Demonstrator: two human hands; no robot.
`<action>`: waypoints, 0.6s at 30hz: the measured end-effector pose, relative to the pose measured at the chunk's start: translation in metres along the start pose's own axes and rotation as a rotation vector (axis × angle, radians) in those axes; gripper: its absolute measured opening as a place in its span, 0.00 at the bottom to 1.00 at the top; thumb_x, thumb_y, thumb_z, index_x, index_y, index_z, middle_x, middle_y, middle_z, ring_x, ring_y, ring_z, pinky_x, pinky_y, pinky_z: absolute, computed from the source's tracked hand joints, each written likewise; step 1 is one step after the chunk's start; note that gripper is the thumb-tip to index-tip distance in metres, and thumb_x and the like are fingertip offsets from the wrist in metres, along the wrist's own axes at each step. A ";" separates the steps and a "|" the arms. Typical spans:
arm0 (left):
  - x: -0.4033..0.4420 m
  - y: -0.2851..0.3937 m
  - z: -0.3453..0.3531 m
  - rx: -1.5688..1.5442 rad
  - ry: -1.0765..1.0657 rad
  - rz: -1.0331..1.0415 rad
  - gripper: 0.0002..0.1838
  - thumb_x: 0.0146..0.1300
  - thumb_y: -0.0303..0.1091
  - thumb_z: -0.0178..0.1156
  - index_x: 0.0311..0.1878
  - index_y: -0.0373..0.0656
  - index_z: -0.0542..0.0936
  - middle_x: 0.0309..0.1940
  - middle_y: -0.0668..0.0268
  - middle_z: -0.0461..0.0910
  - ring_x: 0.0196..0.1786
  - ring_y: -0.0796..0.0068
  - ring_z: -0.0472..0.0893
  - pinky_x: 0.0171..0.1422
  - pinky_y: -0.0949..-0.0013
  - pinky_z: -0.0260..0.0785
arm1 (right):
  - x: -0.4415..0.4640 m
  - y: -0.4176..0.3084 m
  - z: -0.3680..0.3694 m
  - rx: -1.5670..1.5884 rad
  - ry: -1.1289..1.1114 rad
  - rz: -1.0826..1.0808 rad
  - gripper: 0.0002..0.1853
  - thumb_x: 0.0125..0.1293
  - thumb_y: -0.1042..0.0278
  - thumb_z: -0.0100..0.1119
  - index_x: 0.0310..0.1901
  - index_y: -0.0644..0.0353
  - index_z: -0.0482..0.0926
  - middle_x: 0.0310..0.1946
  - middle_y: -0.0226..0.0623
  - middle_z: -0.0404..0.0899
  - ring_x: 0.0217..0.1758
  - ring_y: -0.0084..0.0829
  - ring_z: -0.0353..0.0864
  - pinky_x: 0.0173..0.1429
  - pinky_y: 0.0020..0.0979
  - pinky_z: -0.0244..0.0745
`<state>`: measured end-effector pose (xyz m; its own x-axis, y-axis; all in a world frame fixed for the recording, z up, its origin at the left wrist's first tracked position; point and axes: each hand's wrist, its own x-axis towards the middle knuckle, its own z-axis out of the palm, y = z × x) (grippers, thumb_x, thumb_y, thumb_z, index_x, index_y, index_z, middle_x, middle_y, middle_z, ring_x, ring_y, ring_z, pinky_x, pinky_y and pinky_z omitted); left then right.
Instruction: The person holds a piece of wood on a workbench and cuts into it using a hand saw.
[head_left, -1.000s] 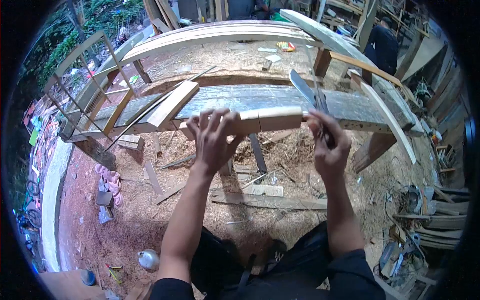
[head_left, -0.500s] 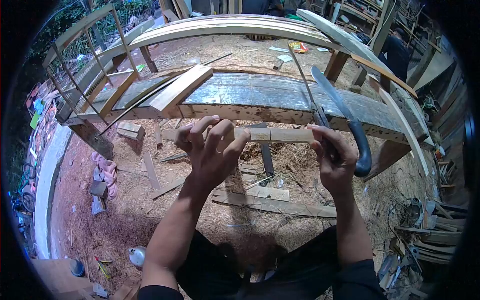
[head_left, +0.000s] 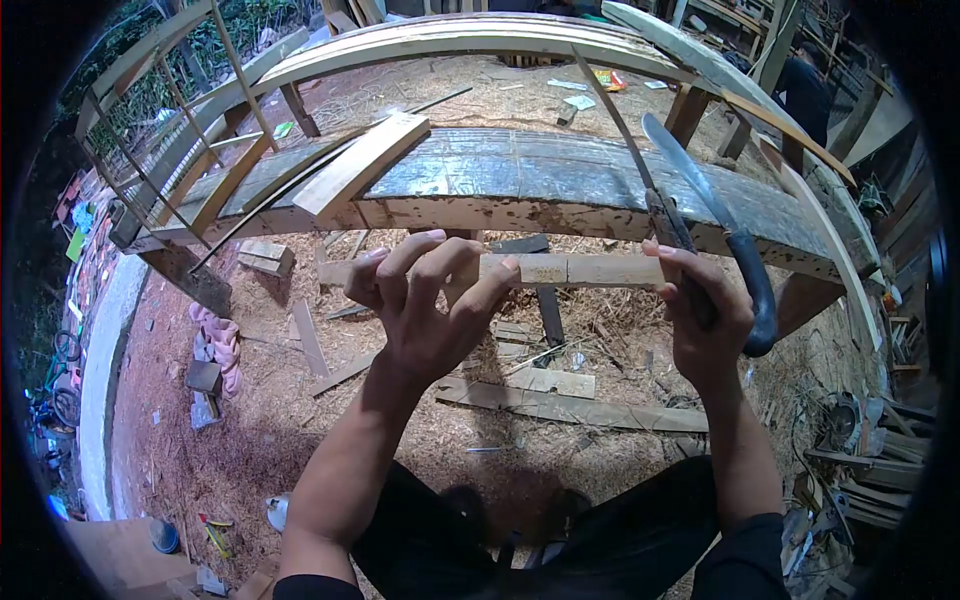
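A narrow wooden strip (head_left: 600,270) runs level between my hands, with a thin dark line across it. My left hand (head_left: 425,300) is closed on its left part, fingers over the top and thumb at the near side. My right hand (head_left: 708,310) pinches its right end. The same hand also grips the dark handle of a long, thin-bladed tool (head_left: 615,120), whose blade points up and away; its exact kind is unclear. Just right of that hand, a machete-like blade (head_left: 690,175) with a curved black handle (head_left: 755,300) leans across the bench edge.
Ahead stands a worn wooden bench (head_left: 480,165) bearing a pale board (head_left: 365,160) and a wooden-framed saw (head_left: 200,190). Offcuts, planks (head_left: 570,405) and shavings cover the ground. A pink cloth (head_left: 220,345) lies at left. A person (head_left: 805,90) is at the far right.
My right hand has shifted right in view with the strip's end and the thin-bladed tool. My left hand has moved slightly right. Both still grip the strip; the view has shifted a little.
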<state>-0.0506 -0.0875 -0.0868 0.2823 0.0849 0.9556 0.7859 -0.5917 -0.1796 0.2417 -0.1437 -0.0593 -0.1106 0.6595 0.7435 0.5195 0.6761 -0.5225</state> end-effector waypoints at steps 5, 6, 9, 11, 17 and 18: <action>0.001 -0.002 -0.002 -0.037 -0.066 -0.004 0.27 0.57 0.47 0.79 0.61 0.65 0.83 0.49 0.73 0.79 0.58 0.68 0.78 0.65 0.53 0.58 | 0.001 0.001 0.001 0.045 0.004 0.054 0.18 0.70 0.81 0.69 0.60 0.65 0.83 0.56 0.46 0.90 0.58 0.31 0.90 0.61 0.30 0.83; 0.002 -0.002 -0.004 -0.071 -0.095 -0.005 0.30 0.57 0.49 0.79 0.64 0.62 0.83 0.49 0.71 0.79 0.58 0.68 0.79 0.65 0.53 0.59 | 0.001 0.000 0.002 0.078 0.016 0.076 0.18 0.70 0.81 0.69 0.61 0.65 0.83 0.58 0.46 0.89 0.60 0.31 0.89 0.63 0.30 0.83; 0.010 -0.007 -0.008 -0.185 -0.271 0.013 0.34 0.60 0.53 0.77 0.68 0.54 0.83 0.51 0.68 0.81 0.54 0.68 0.81 0.64 0.53 0.63 | 0.001 0.007 0.006 0.118 0.044 0.072 0.19 0.71 0.80 0.69 0.62 0.66 0.82 0.60 0.48 0.87 0.62 0.33 0.88 0.67 0.31 0.81; 0.012 -0.012 -0.008 -0.279 -0.327 -0.005 0.34 0.61 0.55 0.75 0.68 0.51 0.83 0.51 0.66 0.83 0.53 0.65 0.82 0.62 0.53 0.66 | -0.001 0.010 0.004 0.124 0.059 0.045 0.20 0.71 0.79 0.69 0.63 0.66 0.81 0.61 0.49 0.87 0.64 0.34 0.87 0.68 0.32 0.80; 0.007 -0.017 -0.003 -0.516 -0.498 -0.037 0.27 0.68 0.57 0.69 0.57 0.43 0.88 0.41 0.58 0.88 0.41 0.57 0.88 0.45 0.57 0.82 | 0.000 0.015 0.001 0.151 0.066 -0.009 0.21 0.72 0.72 0.72 0.63 0.68 0.81 0.60 0.52 0.87 0.61 0.29 0.86 0.67 0.29 0.78; 0.007 -0.016 -0.004 -0.515 -0.498 -0.043 0.27 0.68 0.57 0.69 0.57 0.43 0.88 0.41 0.58 0.88 0.41 0.57 0.88 0.45 0.57 0.82 | -0.001 0.017 -0.002 0.181 0.045 0.028 0.21 0.73 0.68 0.71 0.63 0.68 0.81 0.60 0.53 0.87 0.61 0.28 0.86 0.66 0.29 0.78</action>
<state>-0.0632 -0.0808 -0.0768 0.5705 0.3998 0.7174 0.4774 -0.8722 0.1064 0.2520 -0.1333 -0.0683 -0.0579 0.6666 0.7431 0.3606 0.7081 -0.6071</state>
